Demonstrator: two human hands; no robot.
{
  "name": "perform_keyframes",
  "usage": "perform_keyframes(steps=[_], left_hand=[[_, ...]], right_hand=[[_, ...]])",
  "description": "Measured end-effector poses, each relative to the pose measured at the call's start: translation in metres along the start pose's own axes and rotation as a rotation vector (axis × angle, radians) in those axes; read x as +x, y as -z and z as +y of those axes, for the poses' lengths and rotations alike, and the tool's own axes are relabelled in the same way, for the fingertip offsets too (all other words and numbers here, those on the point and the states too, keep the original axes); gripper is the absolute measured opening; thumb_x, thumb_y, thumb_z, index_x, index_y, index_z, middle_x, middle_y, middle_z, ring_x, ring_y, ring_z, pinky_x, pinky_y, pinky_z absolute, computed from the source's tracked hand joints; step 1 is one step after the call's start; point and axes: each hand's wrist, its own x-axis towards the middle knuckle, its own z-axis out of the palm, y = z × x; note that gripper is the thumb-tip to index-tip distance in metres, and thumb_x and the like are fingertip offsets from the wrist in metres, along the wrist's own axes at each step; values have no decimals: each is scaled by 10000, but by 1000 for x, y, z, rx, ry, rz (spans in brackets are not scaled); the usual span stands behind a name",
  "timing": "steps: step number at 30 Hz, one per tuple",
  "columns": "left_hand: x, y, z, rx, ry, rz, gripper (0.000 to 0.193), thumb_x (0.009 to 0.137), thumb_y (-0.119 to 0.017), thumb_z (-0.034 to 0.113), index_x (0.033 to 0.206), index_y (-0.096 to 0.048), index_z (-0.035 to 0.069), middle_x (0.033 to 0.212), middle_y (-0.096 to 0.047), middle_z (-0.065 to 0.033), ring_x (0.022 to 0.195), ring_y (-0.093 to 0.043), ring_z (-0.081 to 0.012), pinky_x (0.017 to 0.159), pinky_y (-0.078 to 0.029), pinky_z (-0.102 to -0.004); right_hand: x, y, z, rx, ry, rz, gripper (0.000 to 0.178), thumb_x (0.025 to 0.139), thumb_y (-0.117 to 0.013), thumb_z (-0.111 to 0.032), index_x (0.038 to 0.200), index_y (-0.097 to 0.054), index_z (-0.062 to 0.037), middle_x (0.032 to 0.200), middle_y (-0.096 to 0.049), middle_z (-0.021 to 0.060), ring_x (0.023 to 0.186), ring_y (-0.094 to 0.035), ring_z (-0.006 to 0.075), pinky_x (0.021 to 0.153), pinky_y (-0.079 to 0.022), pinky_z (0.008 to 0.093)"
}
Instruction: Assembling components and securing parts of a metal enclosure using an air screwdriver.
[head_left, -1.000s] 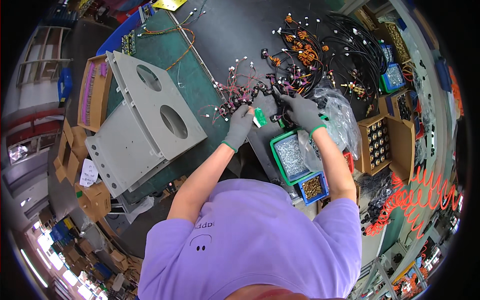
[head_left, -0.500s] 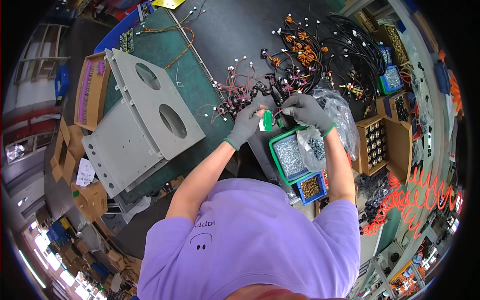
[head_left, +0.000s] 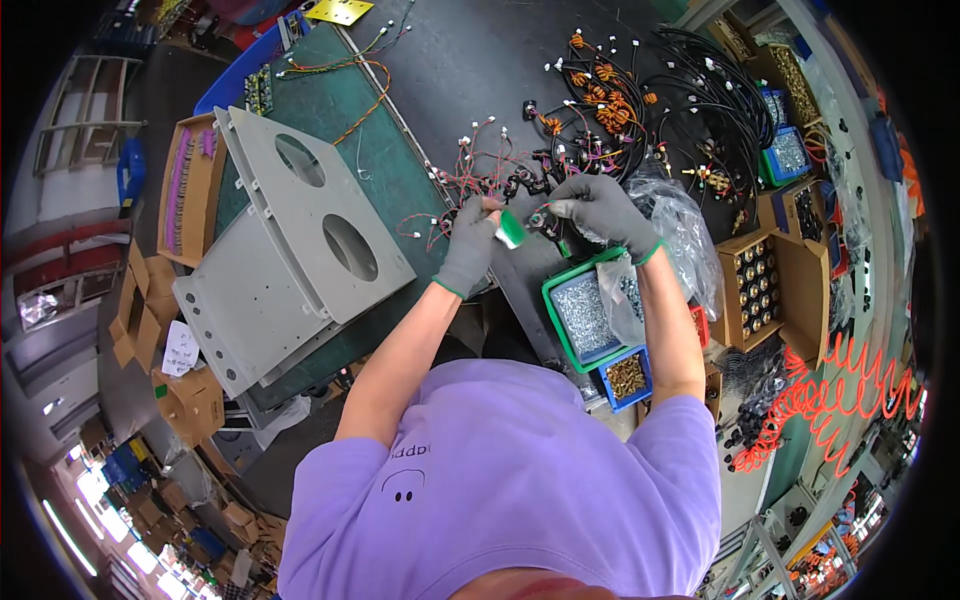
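My left hand [head_left: 470,247], in a grey glove with a green cuff, is closed around a small green-and-white piece [head_left: 510,230]. Its exact kind cannot be made out. My right hand [head_left: 606,216], gloved the same way, is closed in a pinch at the end of a thin wire with a small dark part [head_left: 544,219]. A short gap lies between the two hands. Just beyond them is a heap of red and black wire leads [head_left: 490,170] with white connectors. Under my right wrist stands a green-rimmed bin of small silver screws [head_left: 583,312], partly covered by a plastic bag.
A grey sheet-metal housing [head_left: 300,240] with two round holes lies at left. Black cables with orange coils [head_left: 612,105] spread over the far table. A blue tray of brass parts [head_left: 627,377], a crumpled clear bag [head_left: 682,235] and a cardboard box of round parts [head_left: 757,285] sit at right.
My hands have moved apart. The left has drawn back left with the green-and-white piece, which is now tilted. The right has shifted slightly left.
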Motion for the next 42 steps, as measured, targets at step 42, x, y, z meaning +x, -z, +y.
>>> perform_keyframes(steps=[42], left_hand=[[-44, 21, 64, -248, 73, -259, 84, 910, -500, 104, 984, -523, 71, 810, -495, -3, 617, -469, -101, 537, -381, -246]], right_hand=[[3, -73, -14, 13, 318, -86, 223, 806, -686, -181, 944, -692, -7, 874, -657, 85, 808, -619, 175, 733, -481, 307]])
